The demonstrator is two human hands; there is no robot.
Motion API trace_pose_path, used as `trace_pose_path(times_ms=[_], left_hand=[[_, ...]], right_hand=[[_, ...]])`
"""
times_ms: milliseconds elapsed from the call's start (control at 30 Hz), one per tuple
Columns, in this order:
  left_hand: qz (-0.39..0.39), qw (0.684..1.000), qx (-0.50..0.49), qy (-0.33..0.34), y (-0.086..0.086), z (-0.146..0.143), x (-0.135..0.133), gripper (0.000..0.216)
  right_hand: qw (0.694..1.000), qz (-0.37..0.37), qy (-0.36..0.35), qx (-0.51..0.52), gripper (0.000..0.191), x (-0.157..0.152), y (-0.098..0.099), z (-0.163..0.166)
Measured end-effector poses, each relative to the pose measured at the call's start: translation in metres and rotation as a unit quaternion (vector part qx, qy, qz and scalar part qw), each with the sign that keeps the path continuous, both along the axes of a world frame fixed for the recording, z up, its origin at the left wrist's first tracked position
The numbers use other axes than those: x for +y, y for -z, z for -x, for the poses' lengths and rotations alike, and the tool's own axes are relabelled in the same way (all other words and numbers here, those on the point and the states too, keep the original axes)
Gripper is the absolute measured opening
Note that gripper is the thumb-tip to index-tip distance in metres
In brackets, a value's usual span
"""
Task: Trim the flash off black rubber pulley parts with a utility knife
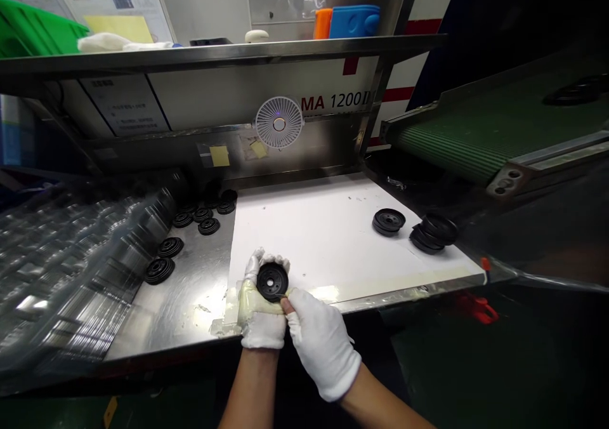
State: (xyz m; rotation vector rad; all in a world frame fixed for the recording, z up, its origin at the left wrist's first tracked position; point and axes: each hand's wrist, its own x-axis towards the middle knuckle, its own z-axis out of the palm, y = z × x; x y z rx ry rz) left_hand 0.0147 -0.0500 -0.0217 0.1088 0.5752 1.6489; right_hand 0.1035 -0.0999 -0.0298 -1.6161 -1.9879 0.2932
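Stainless steel takes up most of what I see through the head camera: a workbench (190,302) that runs from the lower left up to a steel back wall, with a shelf (214,54) across the top. On the right, a green ribbed conveyor belt (476,137) slopes down toward the bench corner. At the left lie stacks of clear plastic trays (71,264), blurred, and I cannot tell what they carry. A white sheet (314,232) covers the right half of the bench top, its near edge taped down. A small white fan (279,122) is fixed to the back wall above that sheet.

Both hands wear white gloves and meet at the near edge of the bench, where the white sheet borders bare steel. My left hand (259,311) has yellowish tape around its fingers and is clamped on a black disc (272,282), thumb and fingers gripping its rim and its face turned up to the camera. My right hand (323,346) has its fingers drawn together, tips touching the disc's lower right rim; whether they pinch anything thin I cannot tell.

Loose black discs (170,247) are scattered on the bare steel beside the trays. A small pile of discs (434,231) sits at the sheet's right edge, and a single disc (389,221) lies just beside it.
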Motion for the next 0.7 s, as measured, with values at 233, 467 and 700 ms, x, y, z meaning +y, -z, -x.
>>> trace_pose_path(times_ms=[233, 467, 700], left_hand=[[-0.008, 0.995, 0.018, 0.097, -0.01, 0.006, -0.01, 0.033], [0.029, 0.999, -0.018, 0.008, -0.008, -0.002, 0.004, 0.011], [0.007, 0.995, 0.029, 0.092, -0.014, 0.007, -0.007, 0.034]], right_hand=[[1.0, -0.004, 0.015, 0.003, 0.021, 0.006, -0.003, -0.014], [1.0, -0.01, 0.002, -0.018, 0.021, 0.002, -0.003, -0.004], [1.0, -0.012, -0.007, -0.006, 0.02, 0.004, -0.006, -0.006]])
